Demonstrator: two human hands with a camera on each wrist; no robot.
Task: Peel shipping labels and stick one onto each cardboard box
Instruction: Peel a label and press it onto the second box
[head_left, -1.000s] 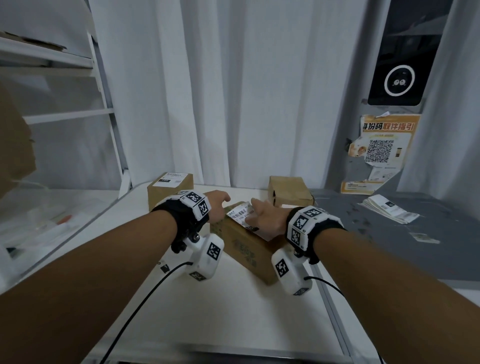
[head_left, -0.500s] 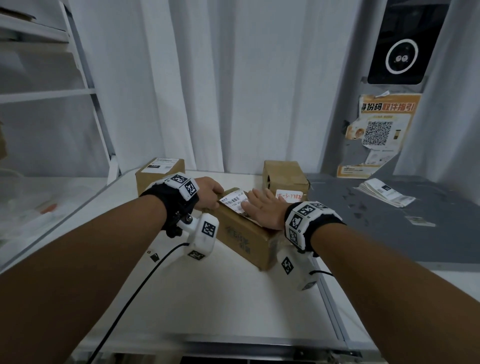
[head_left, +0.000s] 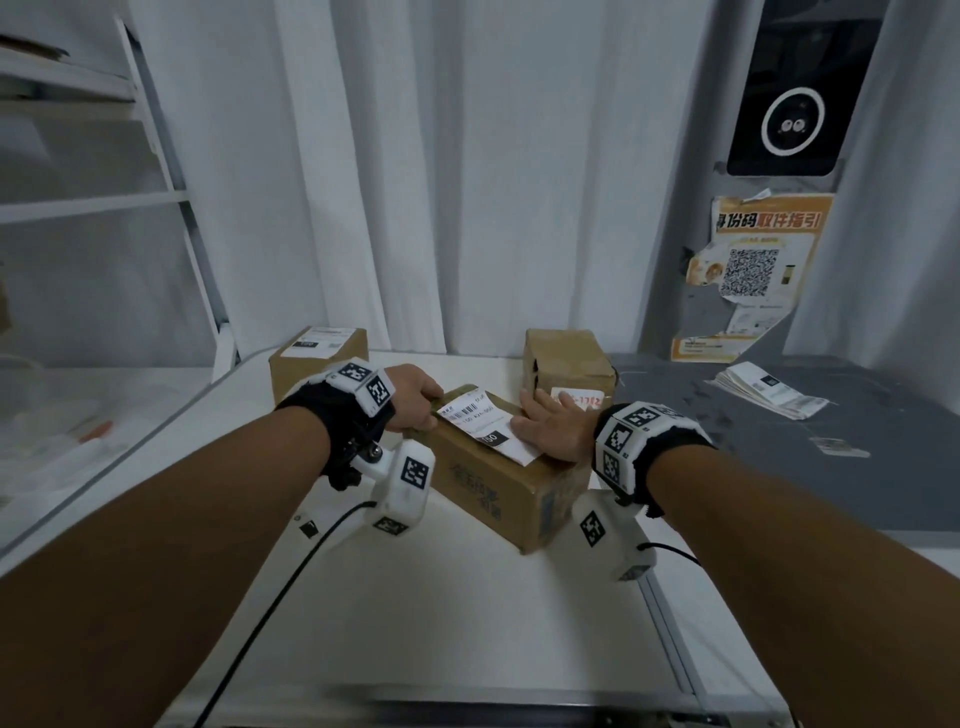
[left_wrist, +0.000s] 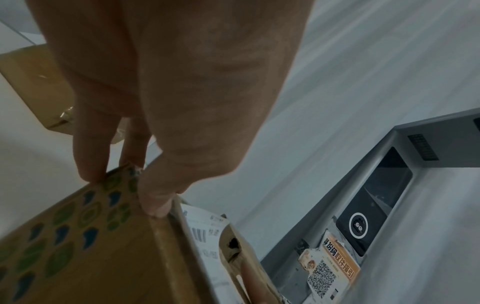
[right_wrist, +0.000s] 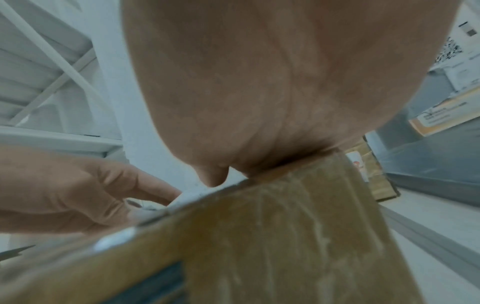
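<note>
A brown cardboard box (head_left: 493, 488) lies at an angle in the middle of the white table (head_left: 415, 623). A white shipping label (head_left: 483, 423) with a barcode lies flat on its top. My left hand (head_left: 415, 395) grips the box's far left corner, fingers curled over the edge; the left wrist view shows its fingertips (left_wrist: 153, 205) on that corner of the box (left_wrist: 103, 246). My right hand (head_left: 550, 428) lies flat, fingers straight, pressing the label's right edge. In the right wrist view the palm (right_wrist: 259, 82) rests on the box top (right_wrist: 259, 236).
Behind stand two more boxes: a back-left one (head_left: 317, 364) with a white label on top, and a back-right one (head_left: 566, 364) with a red-printed sticker on its front. A stack of labels (head_left: 769, 392) lies on the grey counter (head_left: 779, 493) to the right. A shelf rack stands at the left.
My right hand has slid rightward across the label, from covering most of it to its right edge, so more of the label shows. The left hand stays on the box corner.
</note>
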